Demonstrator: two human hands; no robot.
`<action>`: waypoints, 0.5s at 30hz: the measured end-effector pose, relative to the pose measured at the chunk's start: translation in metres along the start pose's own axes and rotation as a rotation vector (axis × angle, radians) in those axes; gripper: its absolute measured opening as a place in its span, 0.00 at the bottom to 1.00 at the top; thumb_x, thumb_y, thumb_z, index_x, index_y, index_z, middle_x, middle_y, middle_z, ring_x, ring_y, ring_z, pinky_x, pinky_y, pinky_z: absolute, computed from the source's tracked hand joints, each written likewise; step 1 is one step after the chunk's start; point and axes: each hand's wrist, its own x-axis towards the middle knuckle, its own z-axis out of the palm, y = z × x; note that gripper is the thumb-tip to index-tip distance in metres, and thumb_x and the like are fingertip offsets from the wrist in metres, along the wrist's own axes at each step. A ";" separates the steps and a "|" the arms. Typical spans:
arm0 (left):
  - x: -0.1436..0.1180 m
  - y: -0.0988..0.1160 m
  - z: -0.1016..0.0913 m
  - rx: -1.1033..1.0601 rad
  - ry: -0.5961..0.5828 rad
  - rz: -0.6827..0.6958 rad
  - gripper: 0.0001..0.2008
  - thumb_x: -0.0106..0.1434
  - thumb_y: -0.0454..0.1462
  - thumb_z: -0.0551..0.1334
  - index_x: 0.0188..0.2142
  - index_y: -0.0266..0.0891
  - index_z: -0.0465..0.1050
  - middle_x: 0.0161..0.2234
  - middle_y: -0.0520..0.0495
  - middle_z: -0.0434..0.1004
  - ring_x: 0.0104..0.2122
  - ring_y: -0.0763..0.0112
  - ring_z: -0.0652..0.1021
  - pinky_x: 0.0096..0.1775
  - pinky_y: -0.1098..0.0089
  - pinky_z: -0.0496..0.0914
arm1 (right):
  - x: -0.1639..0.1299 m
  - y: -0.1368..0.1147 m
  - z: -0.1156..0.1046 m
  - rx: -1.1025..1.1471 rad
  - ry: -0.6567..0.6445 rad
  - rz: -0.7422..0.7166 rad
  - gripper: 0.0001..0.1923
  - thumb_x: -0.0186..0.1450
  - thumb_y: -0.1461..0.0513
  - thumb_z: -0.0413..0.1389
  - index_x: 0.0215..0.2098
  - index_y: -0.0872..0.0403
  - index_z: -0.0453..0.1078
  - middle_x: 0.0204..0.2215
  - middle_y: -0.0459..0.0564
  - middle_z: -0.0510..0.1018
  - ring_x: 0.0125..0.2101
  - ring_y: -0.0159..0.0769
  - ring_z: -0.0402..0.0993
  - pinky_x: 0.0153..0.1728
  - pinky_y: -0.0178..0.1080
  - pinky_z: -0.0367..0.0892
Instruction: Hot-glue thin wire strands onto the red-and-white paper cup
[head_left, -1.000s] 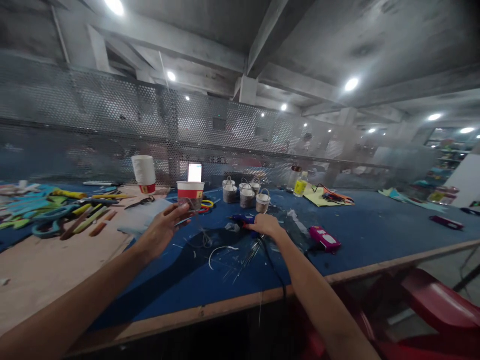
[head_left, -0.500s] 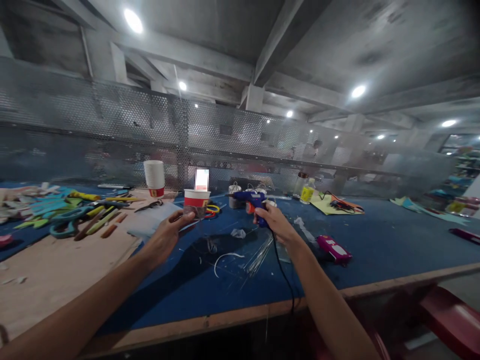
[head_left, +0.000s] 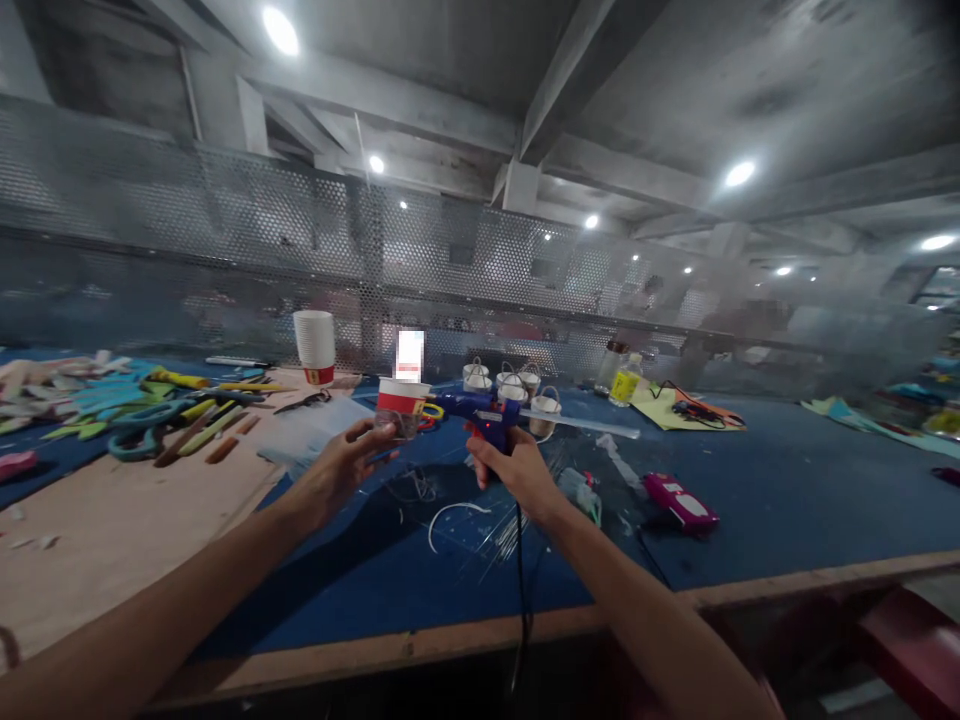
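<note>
A blue glue gun (head_left: 480, 412) is gripped by the right hand (head_left: 514, 470) above the blue tabletop (head_left: 787, 480), its nozzle pointed left toward a red-and-white paper cup (head_left: 401, 405). The cup is touched at its base by the fingers of the left hand (head_left: 341, 470), seemingly pinched, though blur hides the grip. A pink box (head_left: 679, 500) is seen lying to the right.

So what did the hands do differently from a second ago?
The right hand took hold of the blue glue gun, which lay on the blue table a second ago, lifted it and swung its nozzle left toward the red and white cup. The left hand stayed by that cup. The stack of cups, small baskets and pink object did not move.
</note>
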 end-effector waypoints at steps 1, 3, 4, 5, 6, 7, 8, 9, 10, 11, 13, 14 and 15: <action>0.000 -0.001 0.000 0.015 0.000 -0.005 0.21 0.52 0.47 0.78 0.43 0.43 0.84 0.50 0.41 0.86 0.52 0.54 0.82 0.53 0.59 0.74 | -0.001 0.001 0.000 -0.038 0.002 0.009 0.23 0.62 0.44 0.66 0.42 0.54 0.76 0.18 0.40 0.70 0.19 0.30 0.65 0.25 0.36 0.65; 0.000 -0.003 0.000 0.040 0.000 -0.008 0.21 0.53 0.47 0.77 0.44 0.43 0.84 0.50 0.41 0.86 0.51 0.54 0.82 0.53 0.59 0.74 | -0.003 0.004 0.000 -0.100 0.028 0.020 0.24 0.60 0.44 0.68 0.41 0.55 0.78 0.19 0.41 0.71 0.18 0.28 0.61 0.23 0.35 0.62; 0.000 -0.004 0.001 0.048 -0.007 -0.006 0.21 0.53 0.47 0.77 0.44 0.43 0.83 0.50 0.41 0.86 0.51 0.54 0.82 0.53 0.59 0.74 | -0.004 0.007 0.001 -0.115 0.037 0.019 0.25 0.60 0.43 0.68 0.41 0.55 0.78 0.22 0.43 0.73 0.18 0.27 0.61 0.22 0.35 0.61; -0.001 -0.005 0.001 0.052 -0.018 -0.002 0.20 0.54 0.46 0.77 0.45 0.42 0.83 0.50 0.40 0.85 0.51 0.54 0.82 0.53 0.59 0.74 | -0.005 0.009 0.001 -0.120 0.040 0.012 0.25 0.60 0.43 0.68 0.41 0.54 0.78 0.24 0.44 0.75 0.18 0.27 0.60 0.21 0.35 0.61; -0.002 -0.005 0.001 0.054 -0.026 0.006 0.20 0.55 0.46 0.76 0.45 0.42 0.83 0.51 0.40 0.85 0.51 0.55 0.82 0.53 0.59 0.74 | -0.006 0.011 0.001 -0.126 0.040 -0.003 0.24 0.60 0.43 0.68 0.41 0.54 0.78 0.26 0.45 0.76 0.19 0.27 0.61 0.21 0.35 0.61; -0.002 -0.006 0.002 0.055 -0.032 0.015 0.19 0.55 0.46 0.76 0.45 0.42 0.83 0.51 0.40 0.85 0.52 0.55 0.81 0.53 0.59 0.74 | -0.007 0.014 0.001 -0.142 0.039 -0.027 0.23 0.61 0.44 0.67 0.40 0.54 0.78 0.27 0.45 0.77 0.20 0.28 0.62 0.22 0.35 0.61; -0.003 -0.006 0.002 0.056 -0.034 0.022 0.19 0.55 0.46 0.76 0.44 0.41 0.83 0.51 0.40 0.85 0.52 0.55 0.81 0.53 0.60 0.74 | -0.009 0.015 0.001 -0.172 0.035 -0.058 0.22 0.62 0.44 0.67 0.40 0.53 0.77 0.28 0.45 0.77 0.22 0.29 0.64 0.23 0.35 0.61; -0.004 -0.006 0.003 0.056 -0.033 0.026 0.19 0.55 0.45 0.76 0.44 0.41 0.83 0.51 0.40 0.85 0.51 0.55 0.81 0.53 0.59 0.74 | -0.010 0.016 0.001 -0.210 0.028 -0.092 0.20 0.63 0.45 0.67 0.39 0.53 0.77 0.28 0.45 0.77 0.23 0.30 0.66 0.24 0.35 0.62; -0.004 -0.005 0.003 0.056 -0.033 0.029 0.20 0.54 0.45 0.77 0.44 0.41 0.83 0.51 0.40 0.85 0.51 0.54 0.81 0.53 0.59 0.74 | -0.012 0.016 0.001 -0.248 0.016 -0.123 0.19 0.64 0.46 0.66 0.39 0.53 0.77 0.29 0.46 0.77 0.25 0.31 0.67 0.26 0.36 0.63; -0.005 -0.005 0.004 0.057 -0.033 0.028 0.20 0.54 0.45 0.77 0.45 0.41 0.83 0.50 0.40 0.85 0.51 0.54 0.81 0.53 0.59 0.74 | -0.013 0.016 0.000 -0.282 0.002 -0.151 0.18 0.65 0.47 0.66 0.38 0.52 0.76 0.29 0.46 0.77 0.27 0.32 0.68 0.28 0.36 0.64; -0.007 -0.003 0.006 0.060 -0.032 0.025 0.21 0.53 0.45 0.77 0.45 0.41 0.83 0.50 0.40 0.85 0.52 0.53 0.81 0.54 0.58 0.74 | -0.015 0.014 -0.002 -0.341 -0.034 -0.179 0.16 0.67 0.48 0.64 0.38 0.52 0.74 0.30 0.45 0.77 0.28 0.33 0.70 0.30 0.37 0.65; -0.008 -0.002 0.006 0.063 -0.028 0.025 0.21 0.53 0.45 0.77 0.44 0.41 0.83 0.50 0.39 0.85 0.52 0.53 0.81 0.53 0.58 0.74 | -0.015 0.013 -0.002 -0.371 -0.043 -0.184 0.16 0.68 0.48 0.64 0.38 0.52 0.73 0.29 0.45 0.77 0.28 0.34 0.70 0.31 0.37 0.65; -0.008 -0.002 0.007 0.066 -0.023 0.027 0.21 0.52 0.45 0.78 0.44 0.41 0.83 0.50 0.39 0.85 0.51 0.52 0.82 0.53 0.58 0.74 | -0.015 0.012 -0.003 -0.404 -0.043 -0.190 0.16 0.68 0.48 0.63 0.37 0.51 0.73 0.28 0.44 0.76 0.28 0.34 0.70 0.31 0.37 0.65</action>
